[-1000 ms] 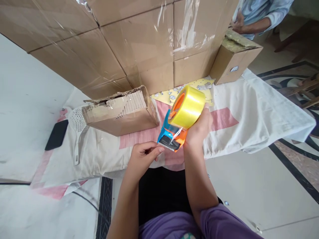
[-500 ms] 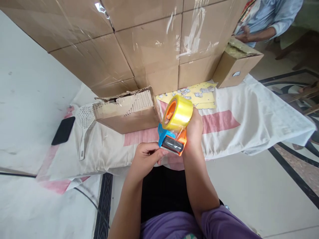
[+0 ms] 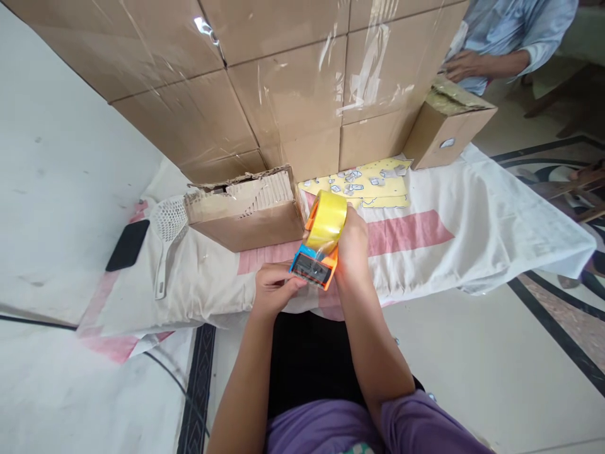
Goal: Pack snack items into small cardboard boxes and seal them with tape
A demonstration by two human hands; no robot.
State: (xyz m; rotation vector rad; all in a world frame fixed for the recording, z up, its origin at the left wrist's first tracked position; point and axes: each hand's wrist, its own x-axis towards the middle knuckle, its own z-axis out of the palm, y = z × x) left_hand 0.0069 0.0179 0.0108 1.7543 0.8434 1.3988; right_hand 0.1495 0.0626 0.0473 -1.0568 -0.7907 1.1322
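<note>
A tape dispenser (image 3: 312, 266), blue and orange with a dark roller, carries a roll of yellowish clear tape (image 3: 329, 217). My right hand (image 3: 352, 243) is wrapped round it from the right, its fingers mostly hidden behind the roll. At the dispenser's lower left corner, my left hand (image 3: 276, 287) is closed in a pinch, thumb against the fingers. Whatever lies between those fingertips is too small to make out. Just beyond my left hand, a small cardboard box (image 3: 248, 224) with a torn, ragged top edge stands on the cloth-covered table (image 3: 411, 268).
Behind stands a large stack of taped cardboard boxes (image 3: 288, 88). A white slotted skimmer (image 3: 166, 236) and a black phone-like slab (image 3: 128, 246) lie at left. Yellow patterned paper (image 3: 378, 180) lies ahead; another box (image 3: 449, 126) stands right, near another person's hand (image 3: 466, 65).
Both my hands and the tape dispenser have shifted slightly left, and the roll has turned so less of its orange core shows. The other person's hand has moved a little.
</note>
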